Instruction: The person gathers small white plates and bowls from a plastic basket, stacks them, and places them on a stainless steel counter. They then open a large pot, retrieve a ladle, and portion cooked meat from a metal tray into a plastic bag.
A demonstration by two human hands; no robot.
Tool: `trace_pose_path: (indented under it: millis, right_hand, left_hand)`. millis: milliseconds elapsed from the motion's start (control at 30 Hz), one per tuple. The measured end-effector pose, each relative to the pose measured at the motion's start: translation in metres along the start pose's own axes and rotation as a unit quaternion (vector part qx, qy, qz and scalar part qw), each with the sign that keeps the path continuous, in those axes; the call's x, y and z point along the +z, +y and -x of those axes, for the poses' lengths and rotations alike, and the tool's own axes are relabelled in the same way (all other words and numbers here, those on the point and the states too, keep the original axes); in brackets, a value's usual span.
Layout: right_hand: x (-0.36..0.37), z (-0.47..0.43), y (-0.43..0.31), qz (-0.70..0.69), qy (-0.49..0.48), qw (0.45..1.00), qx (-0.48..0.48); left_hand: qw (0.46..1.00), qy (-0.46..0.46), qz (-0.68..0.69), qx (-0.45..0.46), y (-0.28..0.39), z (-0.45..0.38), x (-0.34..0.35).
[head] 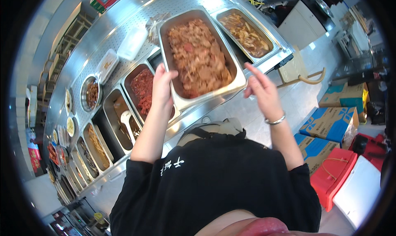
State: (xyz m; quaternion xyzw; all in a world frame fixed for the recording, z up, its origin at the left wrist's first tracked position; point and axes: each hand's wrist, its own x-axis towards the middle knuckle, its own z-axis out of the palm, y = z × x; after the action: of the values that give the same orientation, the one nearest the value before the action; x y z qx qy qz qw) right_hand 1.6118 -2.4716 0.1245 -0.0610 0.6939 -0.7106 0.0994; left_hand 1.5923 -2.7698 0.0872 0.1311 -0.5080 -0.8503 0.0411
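Observation:
My left hand [164, 87] grips the left rim of a deep steel food pan [210, 97], which is filled with sliced brownish-red meat [198, 59]. The pan is tilted over the steel counter, between a pan of red chopped food [143, 87] and a pan of pale pieces in brown sauce [246, 34]. At the pan's near right corner is my right hand [260, 89], its fingers apart and a bracelet on the wrist; whether a fingertip touches the rim cannot be told. Left of my left forearm, a white ladle [126, 118] lies in a pan of brown liquid [115, 112].
Further left on the counter are a steel bowl of brown pieces [91, 93], clear plastic containers [107, 64] and several narrow food pans [96, 146]. A filled plastic bag [154, 27] lies behind the held pan. A wooden chair [294, 68], cardboard boxes [328, 124] and a red box [334, 177] stand at right.

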Motion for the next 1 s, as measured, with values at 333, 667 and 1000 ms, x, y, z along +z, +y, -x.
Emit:
trace_pose_path:
  millis: [333, 667, 1000]
  right_hand:
    - [-0.245, -0.002, 0.045, -0.005, 0.298, 0.946, 0.129]
    - [-0.447, -0.212, 0.226, 0.124, 0.097, 0.949, 0.273]
    - [-0.41, -0.291, 0.341, -0.04, 0.021, 0.927, 0.373]
  left_hand:
    - [0.996, 0.044, 0.07, 0.033, -0.054, -0.253, 0.071]
    - [0.985, 0.17, -0.018, 0.004, -0.121, -0.383, 0.1]
    - [0.943, 0.288, -0.166, -0.013, -0.076, -0.255, 0.154]
